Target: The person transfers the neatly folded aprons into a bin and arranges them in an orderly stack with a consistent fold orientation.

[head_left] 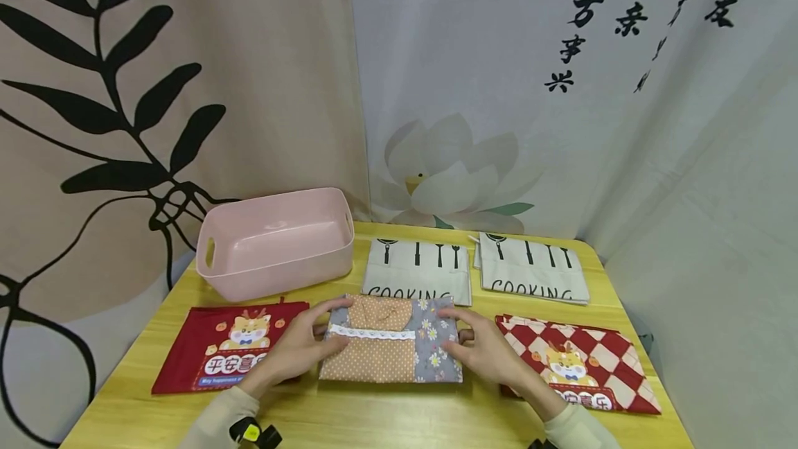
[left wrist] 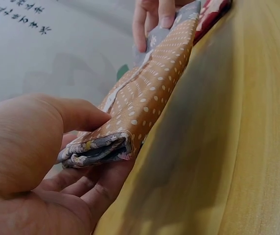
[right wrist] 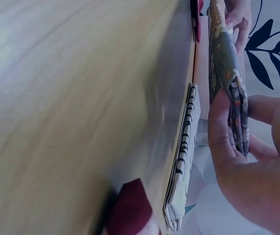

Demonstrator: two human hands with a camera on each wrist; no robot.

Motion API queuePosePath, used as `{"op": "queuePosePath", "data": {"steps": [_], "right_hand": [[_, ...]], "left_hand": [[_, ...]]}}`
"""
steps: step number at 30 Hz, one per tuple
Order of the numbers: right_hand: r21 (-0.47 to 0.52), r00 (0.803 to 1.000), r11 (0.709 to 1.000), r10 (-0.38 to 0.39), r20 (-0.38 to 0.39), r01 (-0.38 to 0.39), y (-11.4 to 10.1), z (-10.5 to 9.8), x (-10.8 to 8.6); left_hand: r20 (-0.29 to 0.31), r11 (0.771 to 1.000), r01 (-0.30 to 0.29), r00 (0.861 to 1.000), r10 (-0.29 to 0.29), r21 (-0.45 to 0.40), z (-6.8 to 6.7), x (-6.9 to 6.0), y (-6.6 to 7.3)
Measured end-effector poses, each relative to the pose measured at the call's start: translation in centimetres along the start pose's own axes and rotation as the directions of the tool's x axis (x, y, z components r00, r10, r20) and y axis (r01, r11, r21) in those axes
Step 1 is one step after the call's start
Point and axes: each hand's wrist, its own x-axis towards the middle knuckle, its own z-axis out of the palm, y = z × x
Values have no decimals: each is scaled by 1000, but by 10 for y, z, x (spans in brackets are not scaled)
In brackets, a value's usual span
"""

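Both hands hold a folded patterned cloth (head_left: 382,359), tan with white dots on one side and grey-blue with daisies on the other, crossed by white lace trim. My left hand (head_left: 300,346) pinches its left end, thumb on top and fingers beneath; the left wrist view shows the layered folds of the cloth (left wrist: 147,100) there. My right hand (head_left: 489,346) grips the opposite end, and the right wrist view shows stacked layers between thumb and fingers. The cloth is raised off the table, tilted toward the head camera.
A pink plastic basket (head_left: 280,281) stands at the back left. Two folded white cloths printed "COOKING" lie behind, one left (head_left: 414,269) and one right (head_left: 533,270). A folded red cloth (head_left: 181,359) lies left; a red-and-cream checked cloth (head_left: 630,373) lies right. The table (head_left: 374,421) is yellow wood.
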Motion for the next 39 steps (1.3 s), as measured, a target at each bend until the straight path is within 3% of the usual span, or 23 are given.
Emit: {"op": "queuePosePath", "data": {"steps": [14,28,39], "right_hand": [[33,999,999,-41,-26,42,-7,2,0],[18,994,994,-103,-41,104,-20,-4,10],[28,992,992,-124,-38,125,-32,-8,20]], "left_hand": [[-14,997,8,1000,-10,-72,-2,-5,8],[-64,999,-8,998,5,-39,-15,0,20],[-68,999,-28,997,27,-23,-26,0,31]]}}
